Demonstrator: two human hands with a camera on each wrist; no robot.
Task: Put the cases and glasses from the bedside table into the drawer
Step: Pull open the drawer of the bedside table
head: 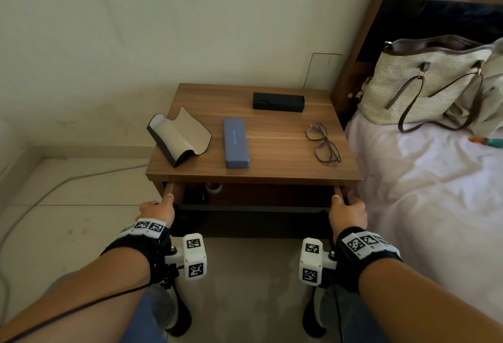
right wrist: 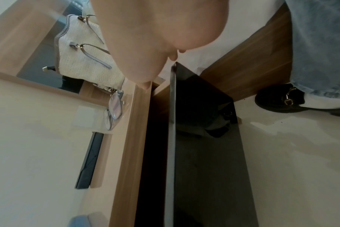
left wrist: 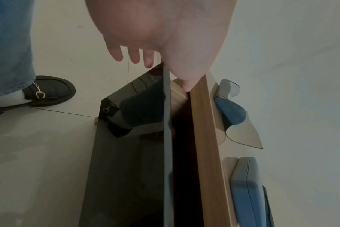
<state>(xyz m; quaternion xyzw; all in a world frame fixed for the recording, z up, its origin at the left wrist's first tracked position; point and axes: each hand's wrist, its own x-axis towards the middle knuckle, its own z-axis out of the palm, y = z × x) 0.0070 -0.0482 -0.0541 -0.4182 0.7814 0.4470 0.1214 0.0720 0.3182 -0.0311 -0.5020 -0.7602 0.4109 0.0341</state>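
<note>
The drawer (head: 253, 208) is only cracked, its front corners gripped by the left hand (head: 158, 210) and right hand (head: 348, 213), while three cases (head: 235, 142) and glasses (head: 324, 143) are left on the bench (head: 272, 163).

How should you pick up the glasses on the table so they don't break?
The glasses lie folded flat near the table's right edge, nothing touching them. Probably best to come straight down from above and pinch the frame at the bridge between the two lenses, fingers on the rims and off the glass.
</note>
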